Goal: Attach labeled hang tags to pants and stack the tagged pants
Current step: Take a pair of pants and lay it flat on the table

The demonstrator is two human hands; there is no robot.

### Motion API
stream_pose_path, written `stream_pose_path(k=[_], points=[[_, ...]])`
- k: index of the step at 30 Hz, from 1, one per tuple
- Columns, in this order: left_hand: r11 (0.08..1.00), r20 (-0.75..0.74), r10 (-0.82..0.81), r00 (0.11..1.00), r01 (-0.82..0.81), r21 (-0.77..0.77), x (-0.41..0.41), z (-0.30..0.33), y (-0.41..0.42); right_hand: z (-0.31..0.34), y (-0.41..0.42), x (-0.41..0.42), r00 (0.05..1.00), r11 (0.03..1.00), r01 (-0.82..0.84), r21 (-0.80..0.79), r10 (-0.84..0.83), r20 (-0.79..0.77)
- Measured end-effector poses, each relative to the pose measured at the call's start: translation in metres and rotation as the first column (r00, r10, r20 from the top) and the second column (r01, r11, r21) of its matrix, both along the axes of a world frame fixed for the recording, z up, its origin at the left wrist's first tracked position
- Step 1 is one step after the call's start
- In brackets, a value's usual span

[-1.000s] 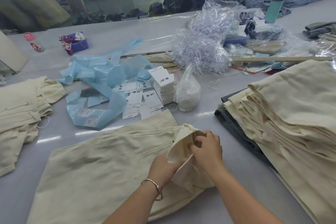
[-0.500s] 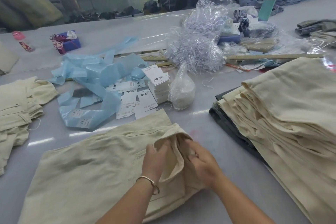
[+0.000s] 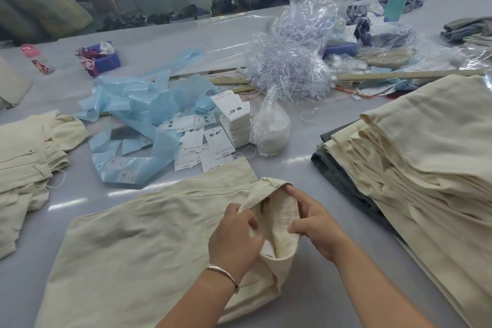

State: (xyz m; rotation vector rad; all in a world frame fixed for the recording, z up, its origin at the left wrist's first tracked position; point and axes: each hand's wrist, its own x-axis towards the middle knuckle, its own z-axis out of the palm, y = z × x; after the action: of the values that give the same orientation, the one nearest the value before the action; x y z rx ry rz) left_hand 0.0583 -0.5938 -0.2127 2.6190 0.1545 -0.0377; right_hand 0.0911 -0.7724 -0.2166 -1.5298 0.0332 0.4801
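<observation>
A cream pair of pants [image 3: 138, 242] lies flat on the grey table in front of me, its waistband [image 3: 269, 189] folded open at the right end. My left hand [image 3: 235, 239] grips the near edge of the opened waistband. My right hand [image 3: 315, 224] pinches the inner fabric on the other side, holding the opening apart. White hang tags [image 3: 234, 112] with black characters sit in a small stack and scattered beyond the pants. A tall pile of cream pants [image 3: 426, 162] rises at the right. Another cream pile [image 3: 29, 157] lies at the left.
Crumpled blue plastic strips [image 3: 149, 112] lie among the tags. A clear bag of string loops [image 3: 271, 130] and a heap of clear plastic fasteners [image 3: 290, 66] sit behind them. A wooden ruler [image 3: 404, 75], a teal bottle [image 3: 398, 0] and a purple box [image 3: 102, 58] stand farther back.
Both hands have spread the waistband open wider; my right hand moved from on top of the fabric to the inner right side, and my left hand took hold of the near edge.
</observation>
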Motion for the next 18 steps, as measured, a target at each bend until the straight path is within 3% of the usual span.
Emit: stream_pose_path(k=[3,7,12,14,18], points=[[0.970,-0.011,-0.039,0.999,0.036,-0.238,-0.001,-0.012,0.016,-0.002,0.001,0.004,0.995,0.982,0.018,-0.189,0.001,0.098],[0.840,-0.067,-0.060,0.996,0.014,-0.542,-0.005,-0.016,0.032,0.002,0.007,0.005,0.975,0.952,0.009,-0.306,0.059,0.213],[0.809,-0.164,-0.195,0.967,0.065,-0.584,-0.010,-0.013,0.039,0.005,0.001,-0.001,0.962,0.912,-0.136,-0.387,0.215,0.168],[0.810,-0.194,-0.238,0.952,0.084,-0.581,-0.014,-0.013,0.042,0.007,0.002,-0.006,0.935,0.855,-0.218,-0.470,0.321,0.150],[0.791,-0.213,-0.318,0.924,0.135,-0.597,-0.018,-0.012,0.041,0.006,0.020,-0.024,0.907,0.695,-0.216,-0.685,0.403,0.123]])
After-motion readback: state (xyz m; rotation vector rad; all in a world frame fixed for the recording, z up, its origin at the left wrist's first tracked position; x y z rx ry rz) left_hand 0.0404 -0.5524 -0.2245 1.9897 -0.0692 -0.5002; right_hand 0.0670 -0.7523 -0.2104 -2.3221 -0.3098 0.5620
